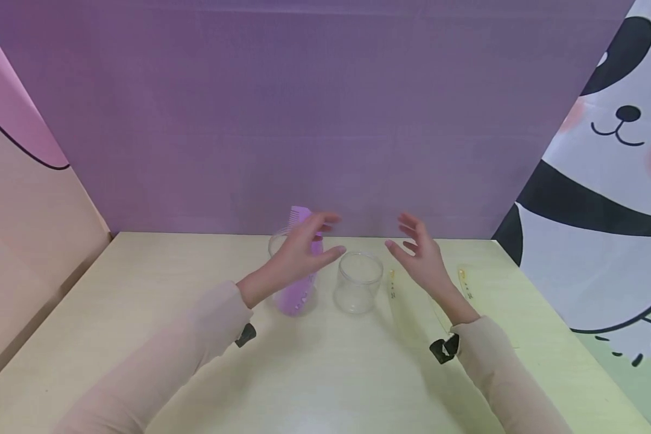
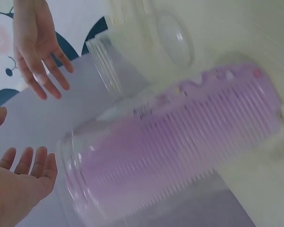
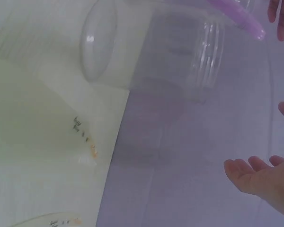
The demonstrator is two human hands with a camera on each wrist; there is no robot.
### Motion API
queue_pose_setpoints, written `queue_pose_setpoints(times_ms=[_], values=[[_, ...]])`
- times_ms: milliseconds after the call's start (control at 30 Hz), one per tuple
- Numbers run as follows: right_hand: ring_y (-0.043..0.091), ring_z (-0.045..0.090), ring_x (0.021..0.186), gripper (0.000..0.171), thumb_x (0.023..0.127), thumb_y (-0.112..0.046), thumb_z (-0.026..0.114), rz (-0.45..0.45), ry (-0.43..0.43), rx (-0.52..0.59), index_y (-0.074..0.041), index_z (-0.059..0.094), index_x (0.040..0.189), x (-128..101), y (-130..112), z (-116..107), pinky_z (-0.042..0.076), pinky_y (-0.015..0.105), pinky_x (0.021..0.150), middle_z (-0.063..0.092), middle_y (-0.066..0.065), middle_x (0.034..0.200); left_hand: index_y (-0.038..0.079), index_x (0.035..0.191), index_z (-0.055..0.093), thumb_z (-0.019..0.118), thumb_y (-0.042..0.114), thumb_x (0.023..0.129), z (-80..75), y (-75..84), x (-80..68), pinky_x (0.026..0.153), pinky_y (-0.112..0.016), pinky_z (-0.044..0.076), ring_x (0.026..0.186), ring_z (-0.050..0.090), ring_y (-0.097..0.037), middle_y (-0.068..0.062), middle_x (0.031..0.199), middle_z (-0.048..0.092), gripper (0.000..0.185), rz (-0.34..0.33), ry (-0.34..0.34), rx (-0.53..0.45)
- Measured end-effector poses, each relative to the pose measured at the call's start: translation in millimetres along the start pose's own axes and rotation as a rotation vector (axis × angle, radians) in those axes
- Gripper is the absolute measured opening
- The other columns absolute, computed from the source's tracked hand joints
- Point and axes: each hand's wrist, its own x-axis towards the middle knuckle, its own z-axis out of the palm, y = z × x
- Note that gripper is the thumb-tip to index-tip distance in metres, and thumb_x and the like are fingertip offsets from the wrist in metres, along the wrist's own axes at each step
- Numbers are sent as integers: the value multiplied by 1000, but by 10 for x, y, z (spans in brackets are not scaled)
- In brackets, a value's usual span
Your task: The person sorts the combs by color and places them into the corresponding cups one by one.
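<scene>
Behind the empty clear jar, in the head view, a second clear jar stands on the pale worktop with a purple comb upright inside it, long axis near vertical, teeth end poking above the rim. The left hand hovers right in front of that comb jar, fingers spread and holding nothing; it is plainly the nearer grip. Right of the empty jar the right hand hangs likewise spread, palm turned inward, above two yellowish flat strips.

Seen from the left wrist, the comb fills its jar, lying just beyond the left hand's fingers; the right hand shows farther off, open.

From the right wrist, the empty jar sits close ahead, the comb's tip past it, and the right hand's fingers are relaxed, gripping nothing.
</scene>
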Motion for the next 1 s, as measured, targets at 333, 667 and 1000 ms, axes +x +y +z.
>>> queue_pose_setpoints(times_ms=[333, 667, 1000], values=[[43, 37, 126, 60, 88, -6, 58, 60, -3, -24, 4, 26, 138, -30, 222, -107, 36, 57, 99, 39, 26, 137, 4, 129, 42, 65, 13, 83, 307, 84, -19, 95, -37, 46, 115, 51, -25, -12, 129, 50, 52, 26, -1, -25], [42, 37, 126, 61, 89, -14, 57, 138, -56, -68, 2, 25, 139, -51, 575, -211, 36, 55, 101, 37, 25, 138, 7, 133, 38, 65, 15, 83, 612, -10, -103, 101, -34, 42, 121, 46, -22, -8, 134, 46, 57, -32, 24, 36], [44, 38, 125, 63, 90, -23, 57, 224, -184, -160, 2, 25, 138, -96, 829, -287, 40, 53, 98, 36, 27, 138, 4, 138, 29, 68, 14, 80, 817, -150, -159, 111, -36, 28, 132, 33, -24, -12, 141, 36, 70, -77, 57, 79]])
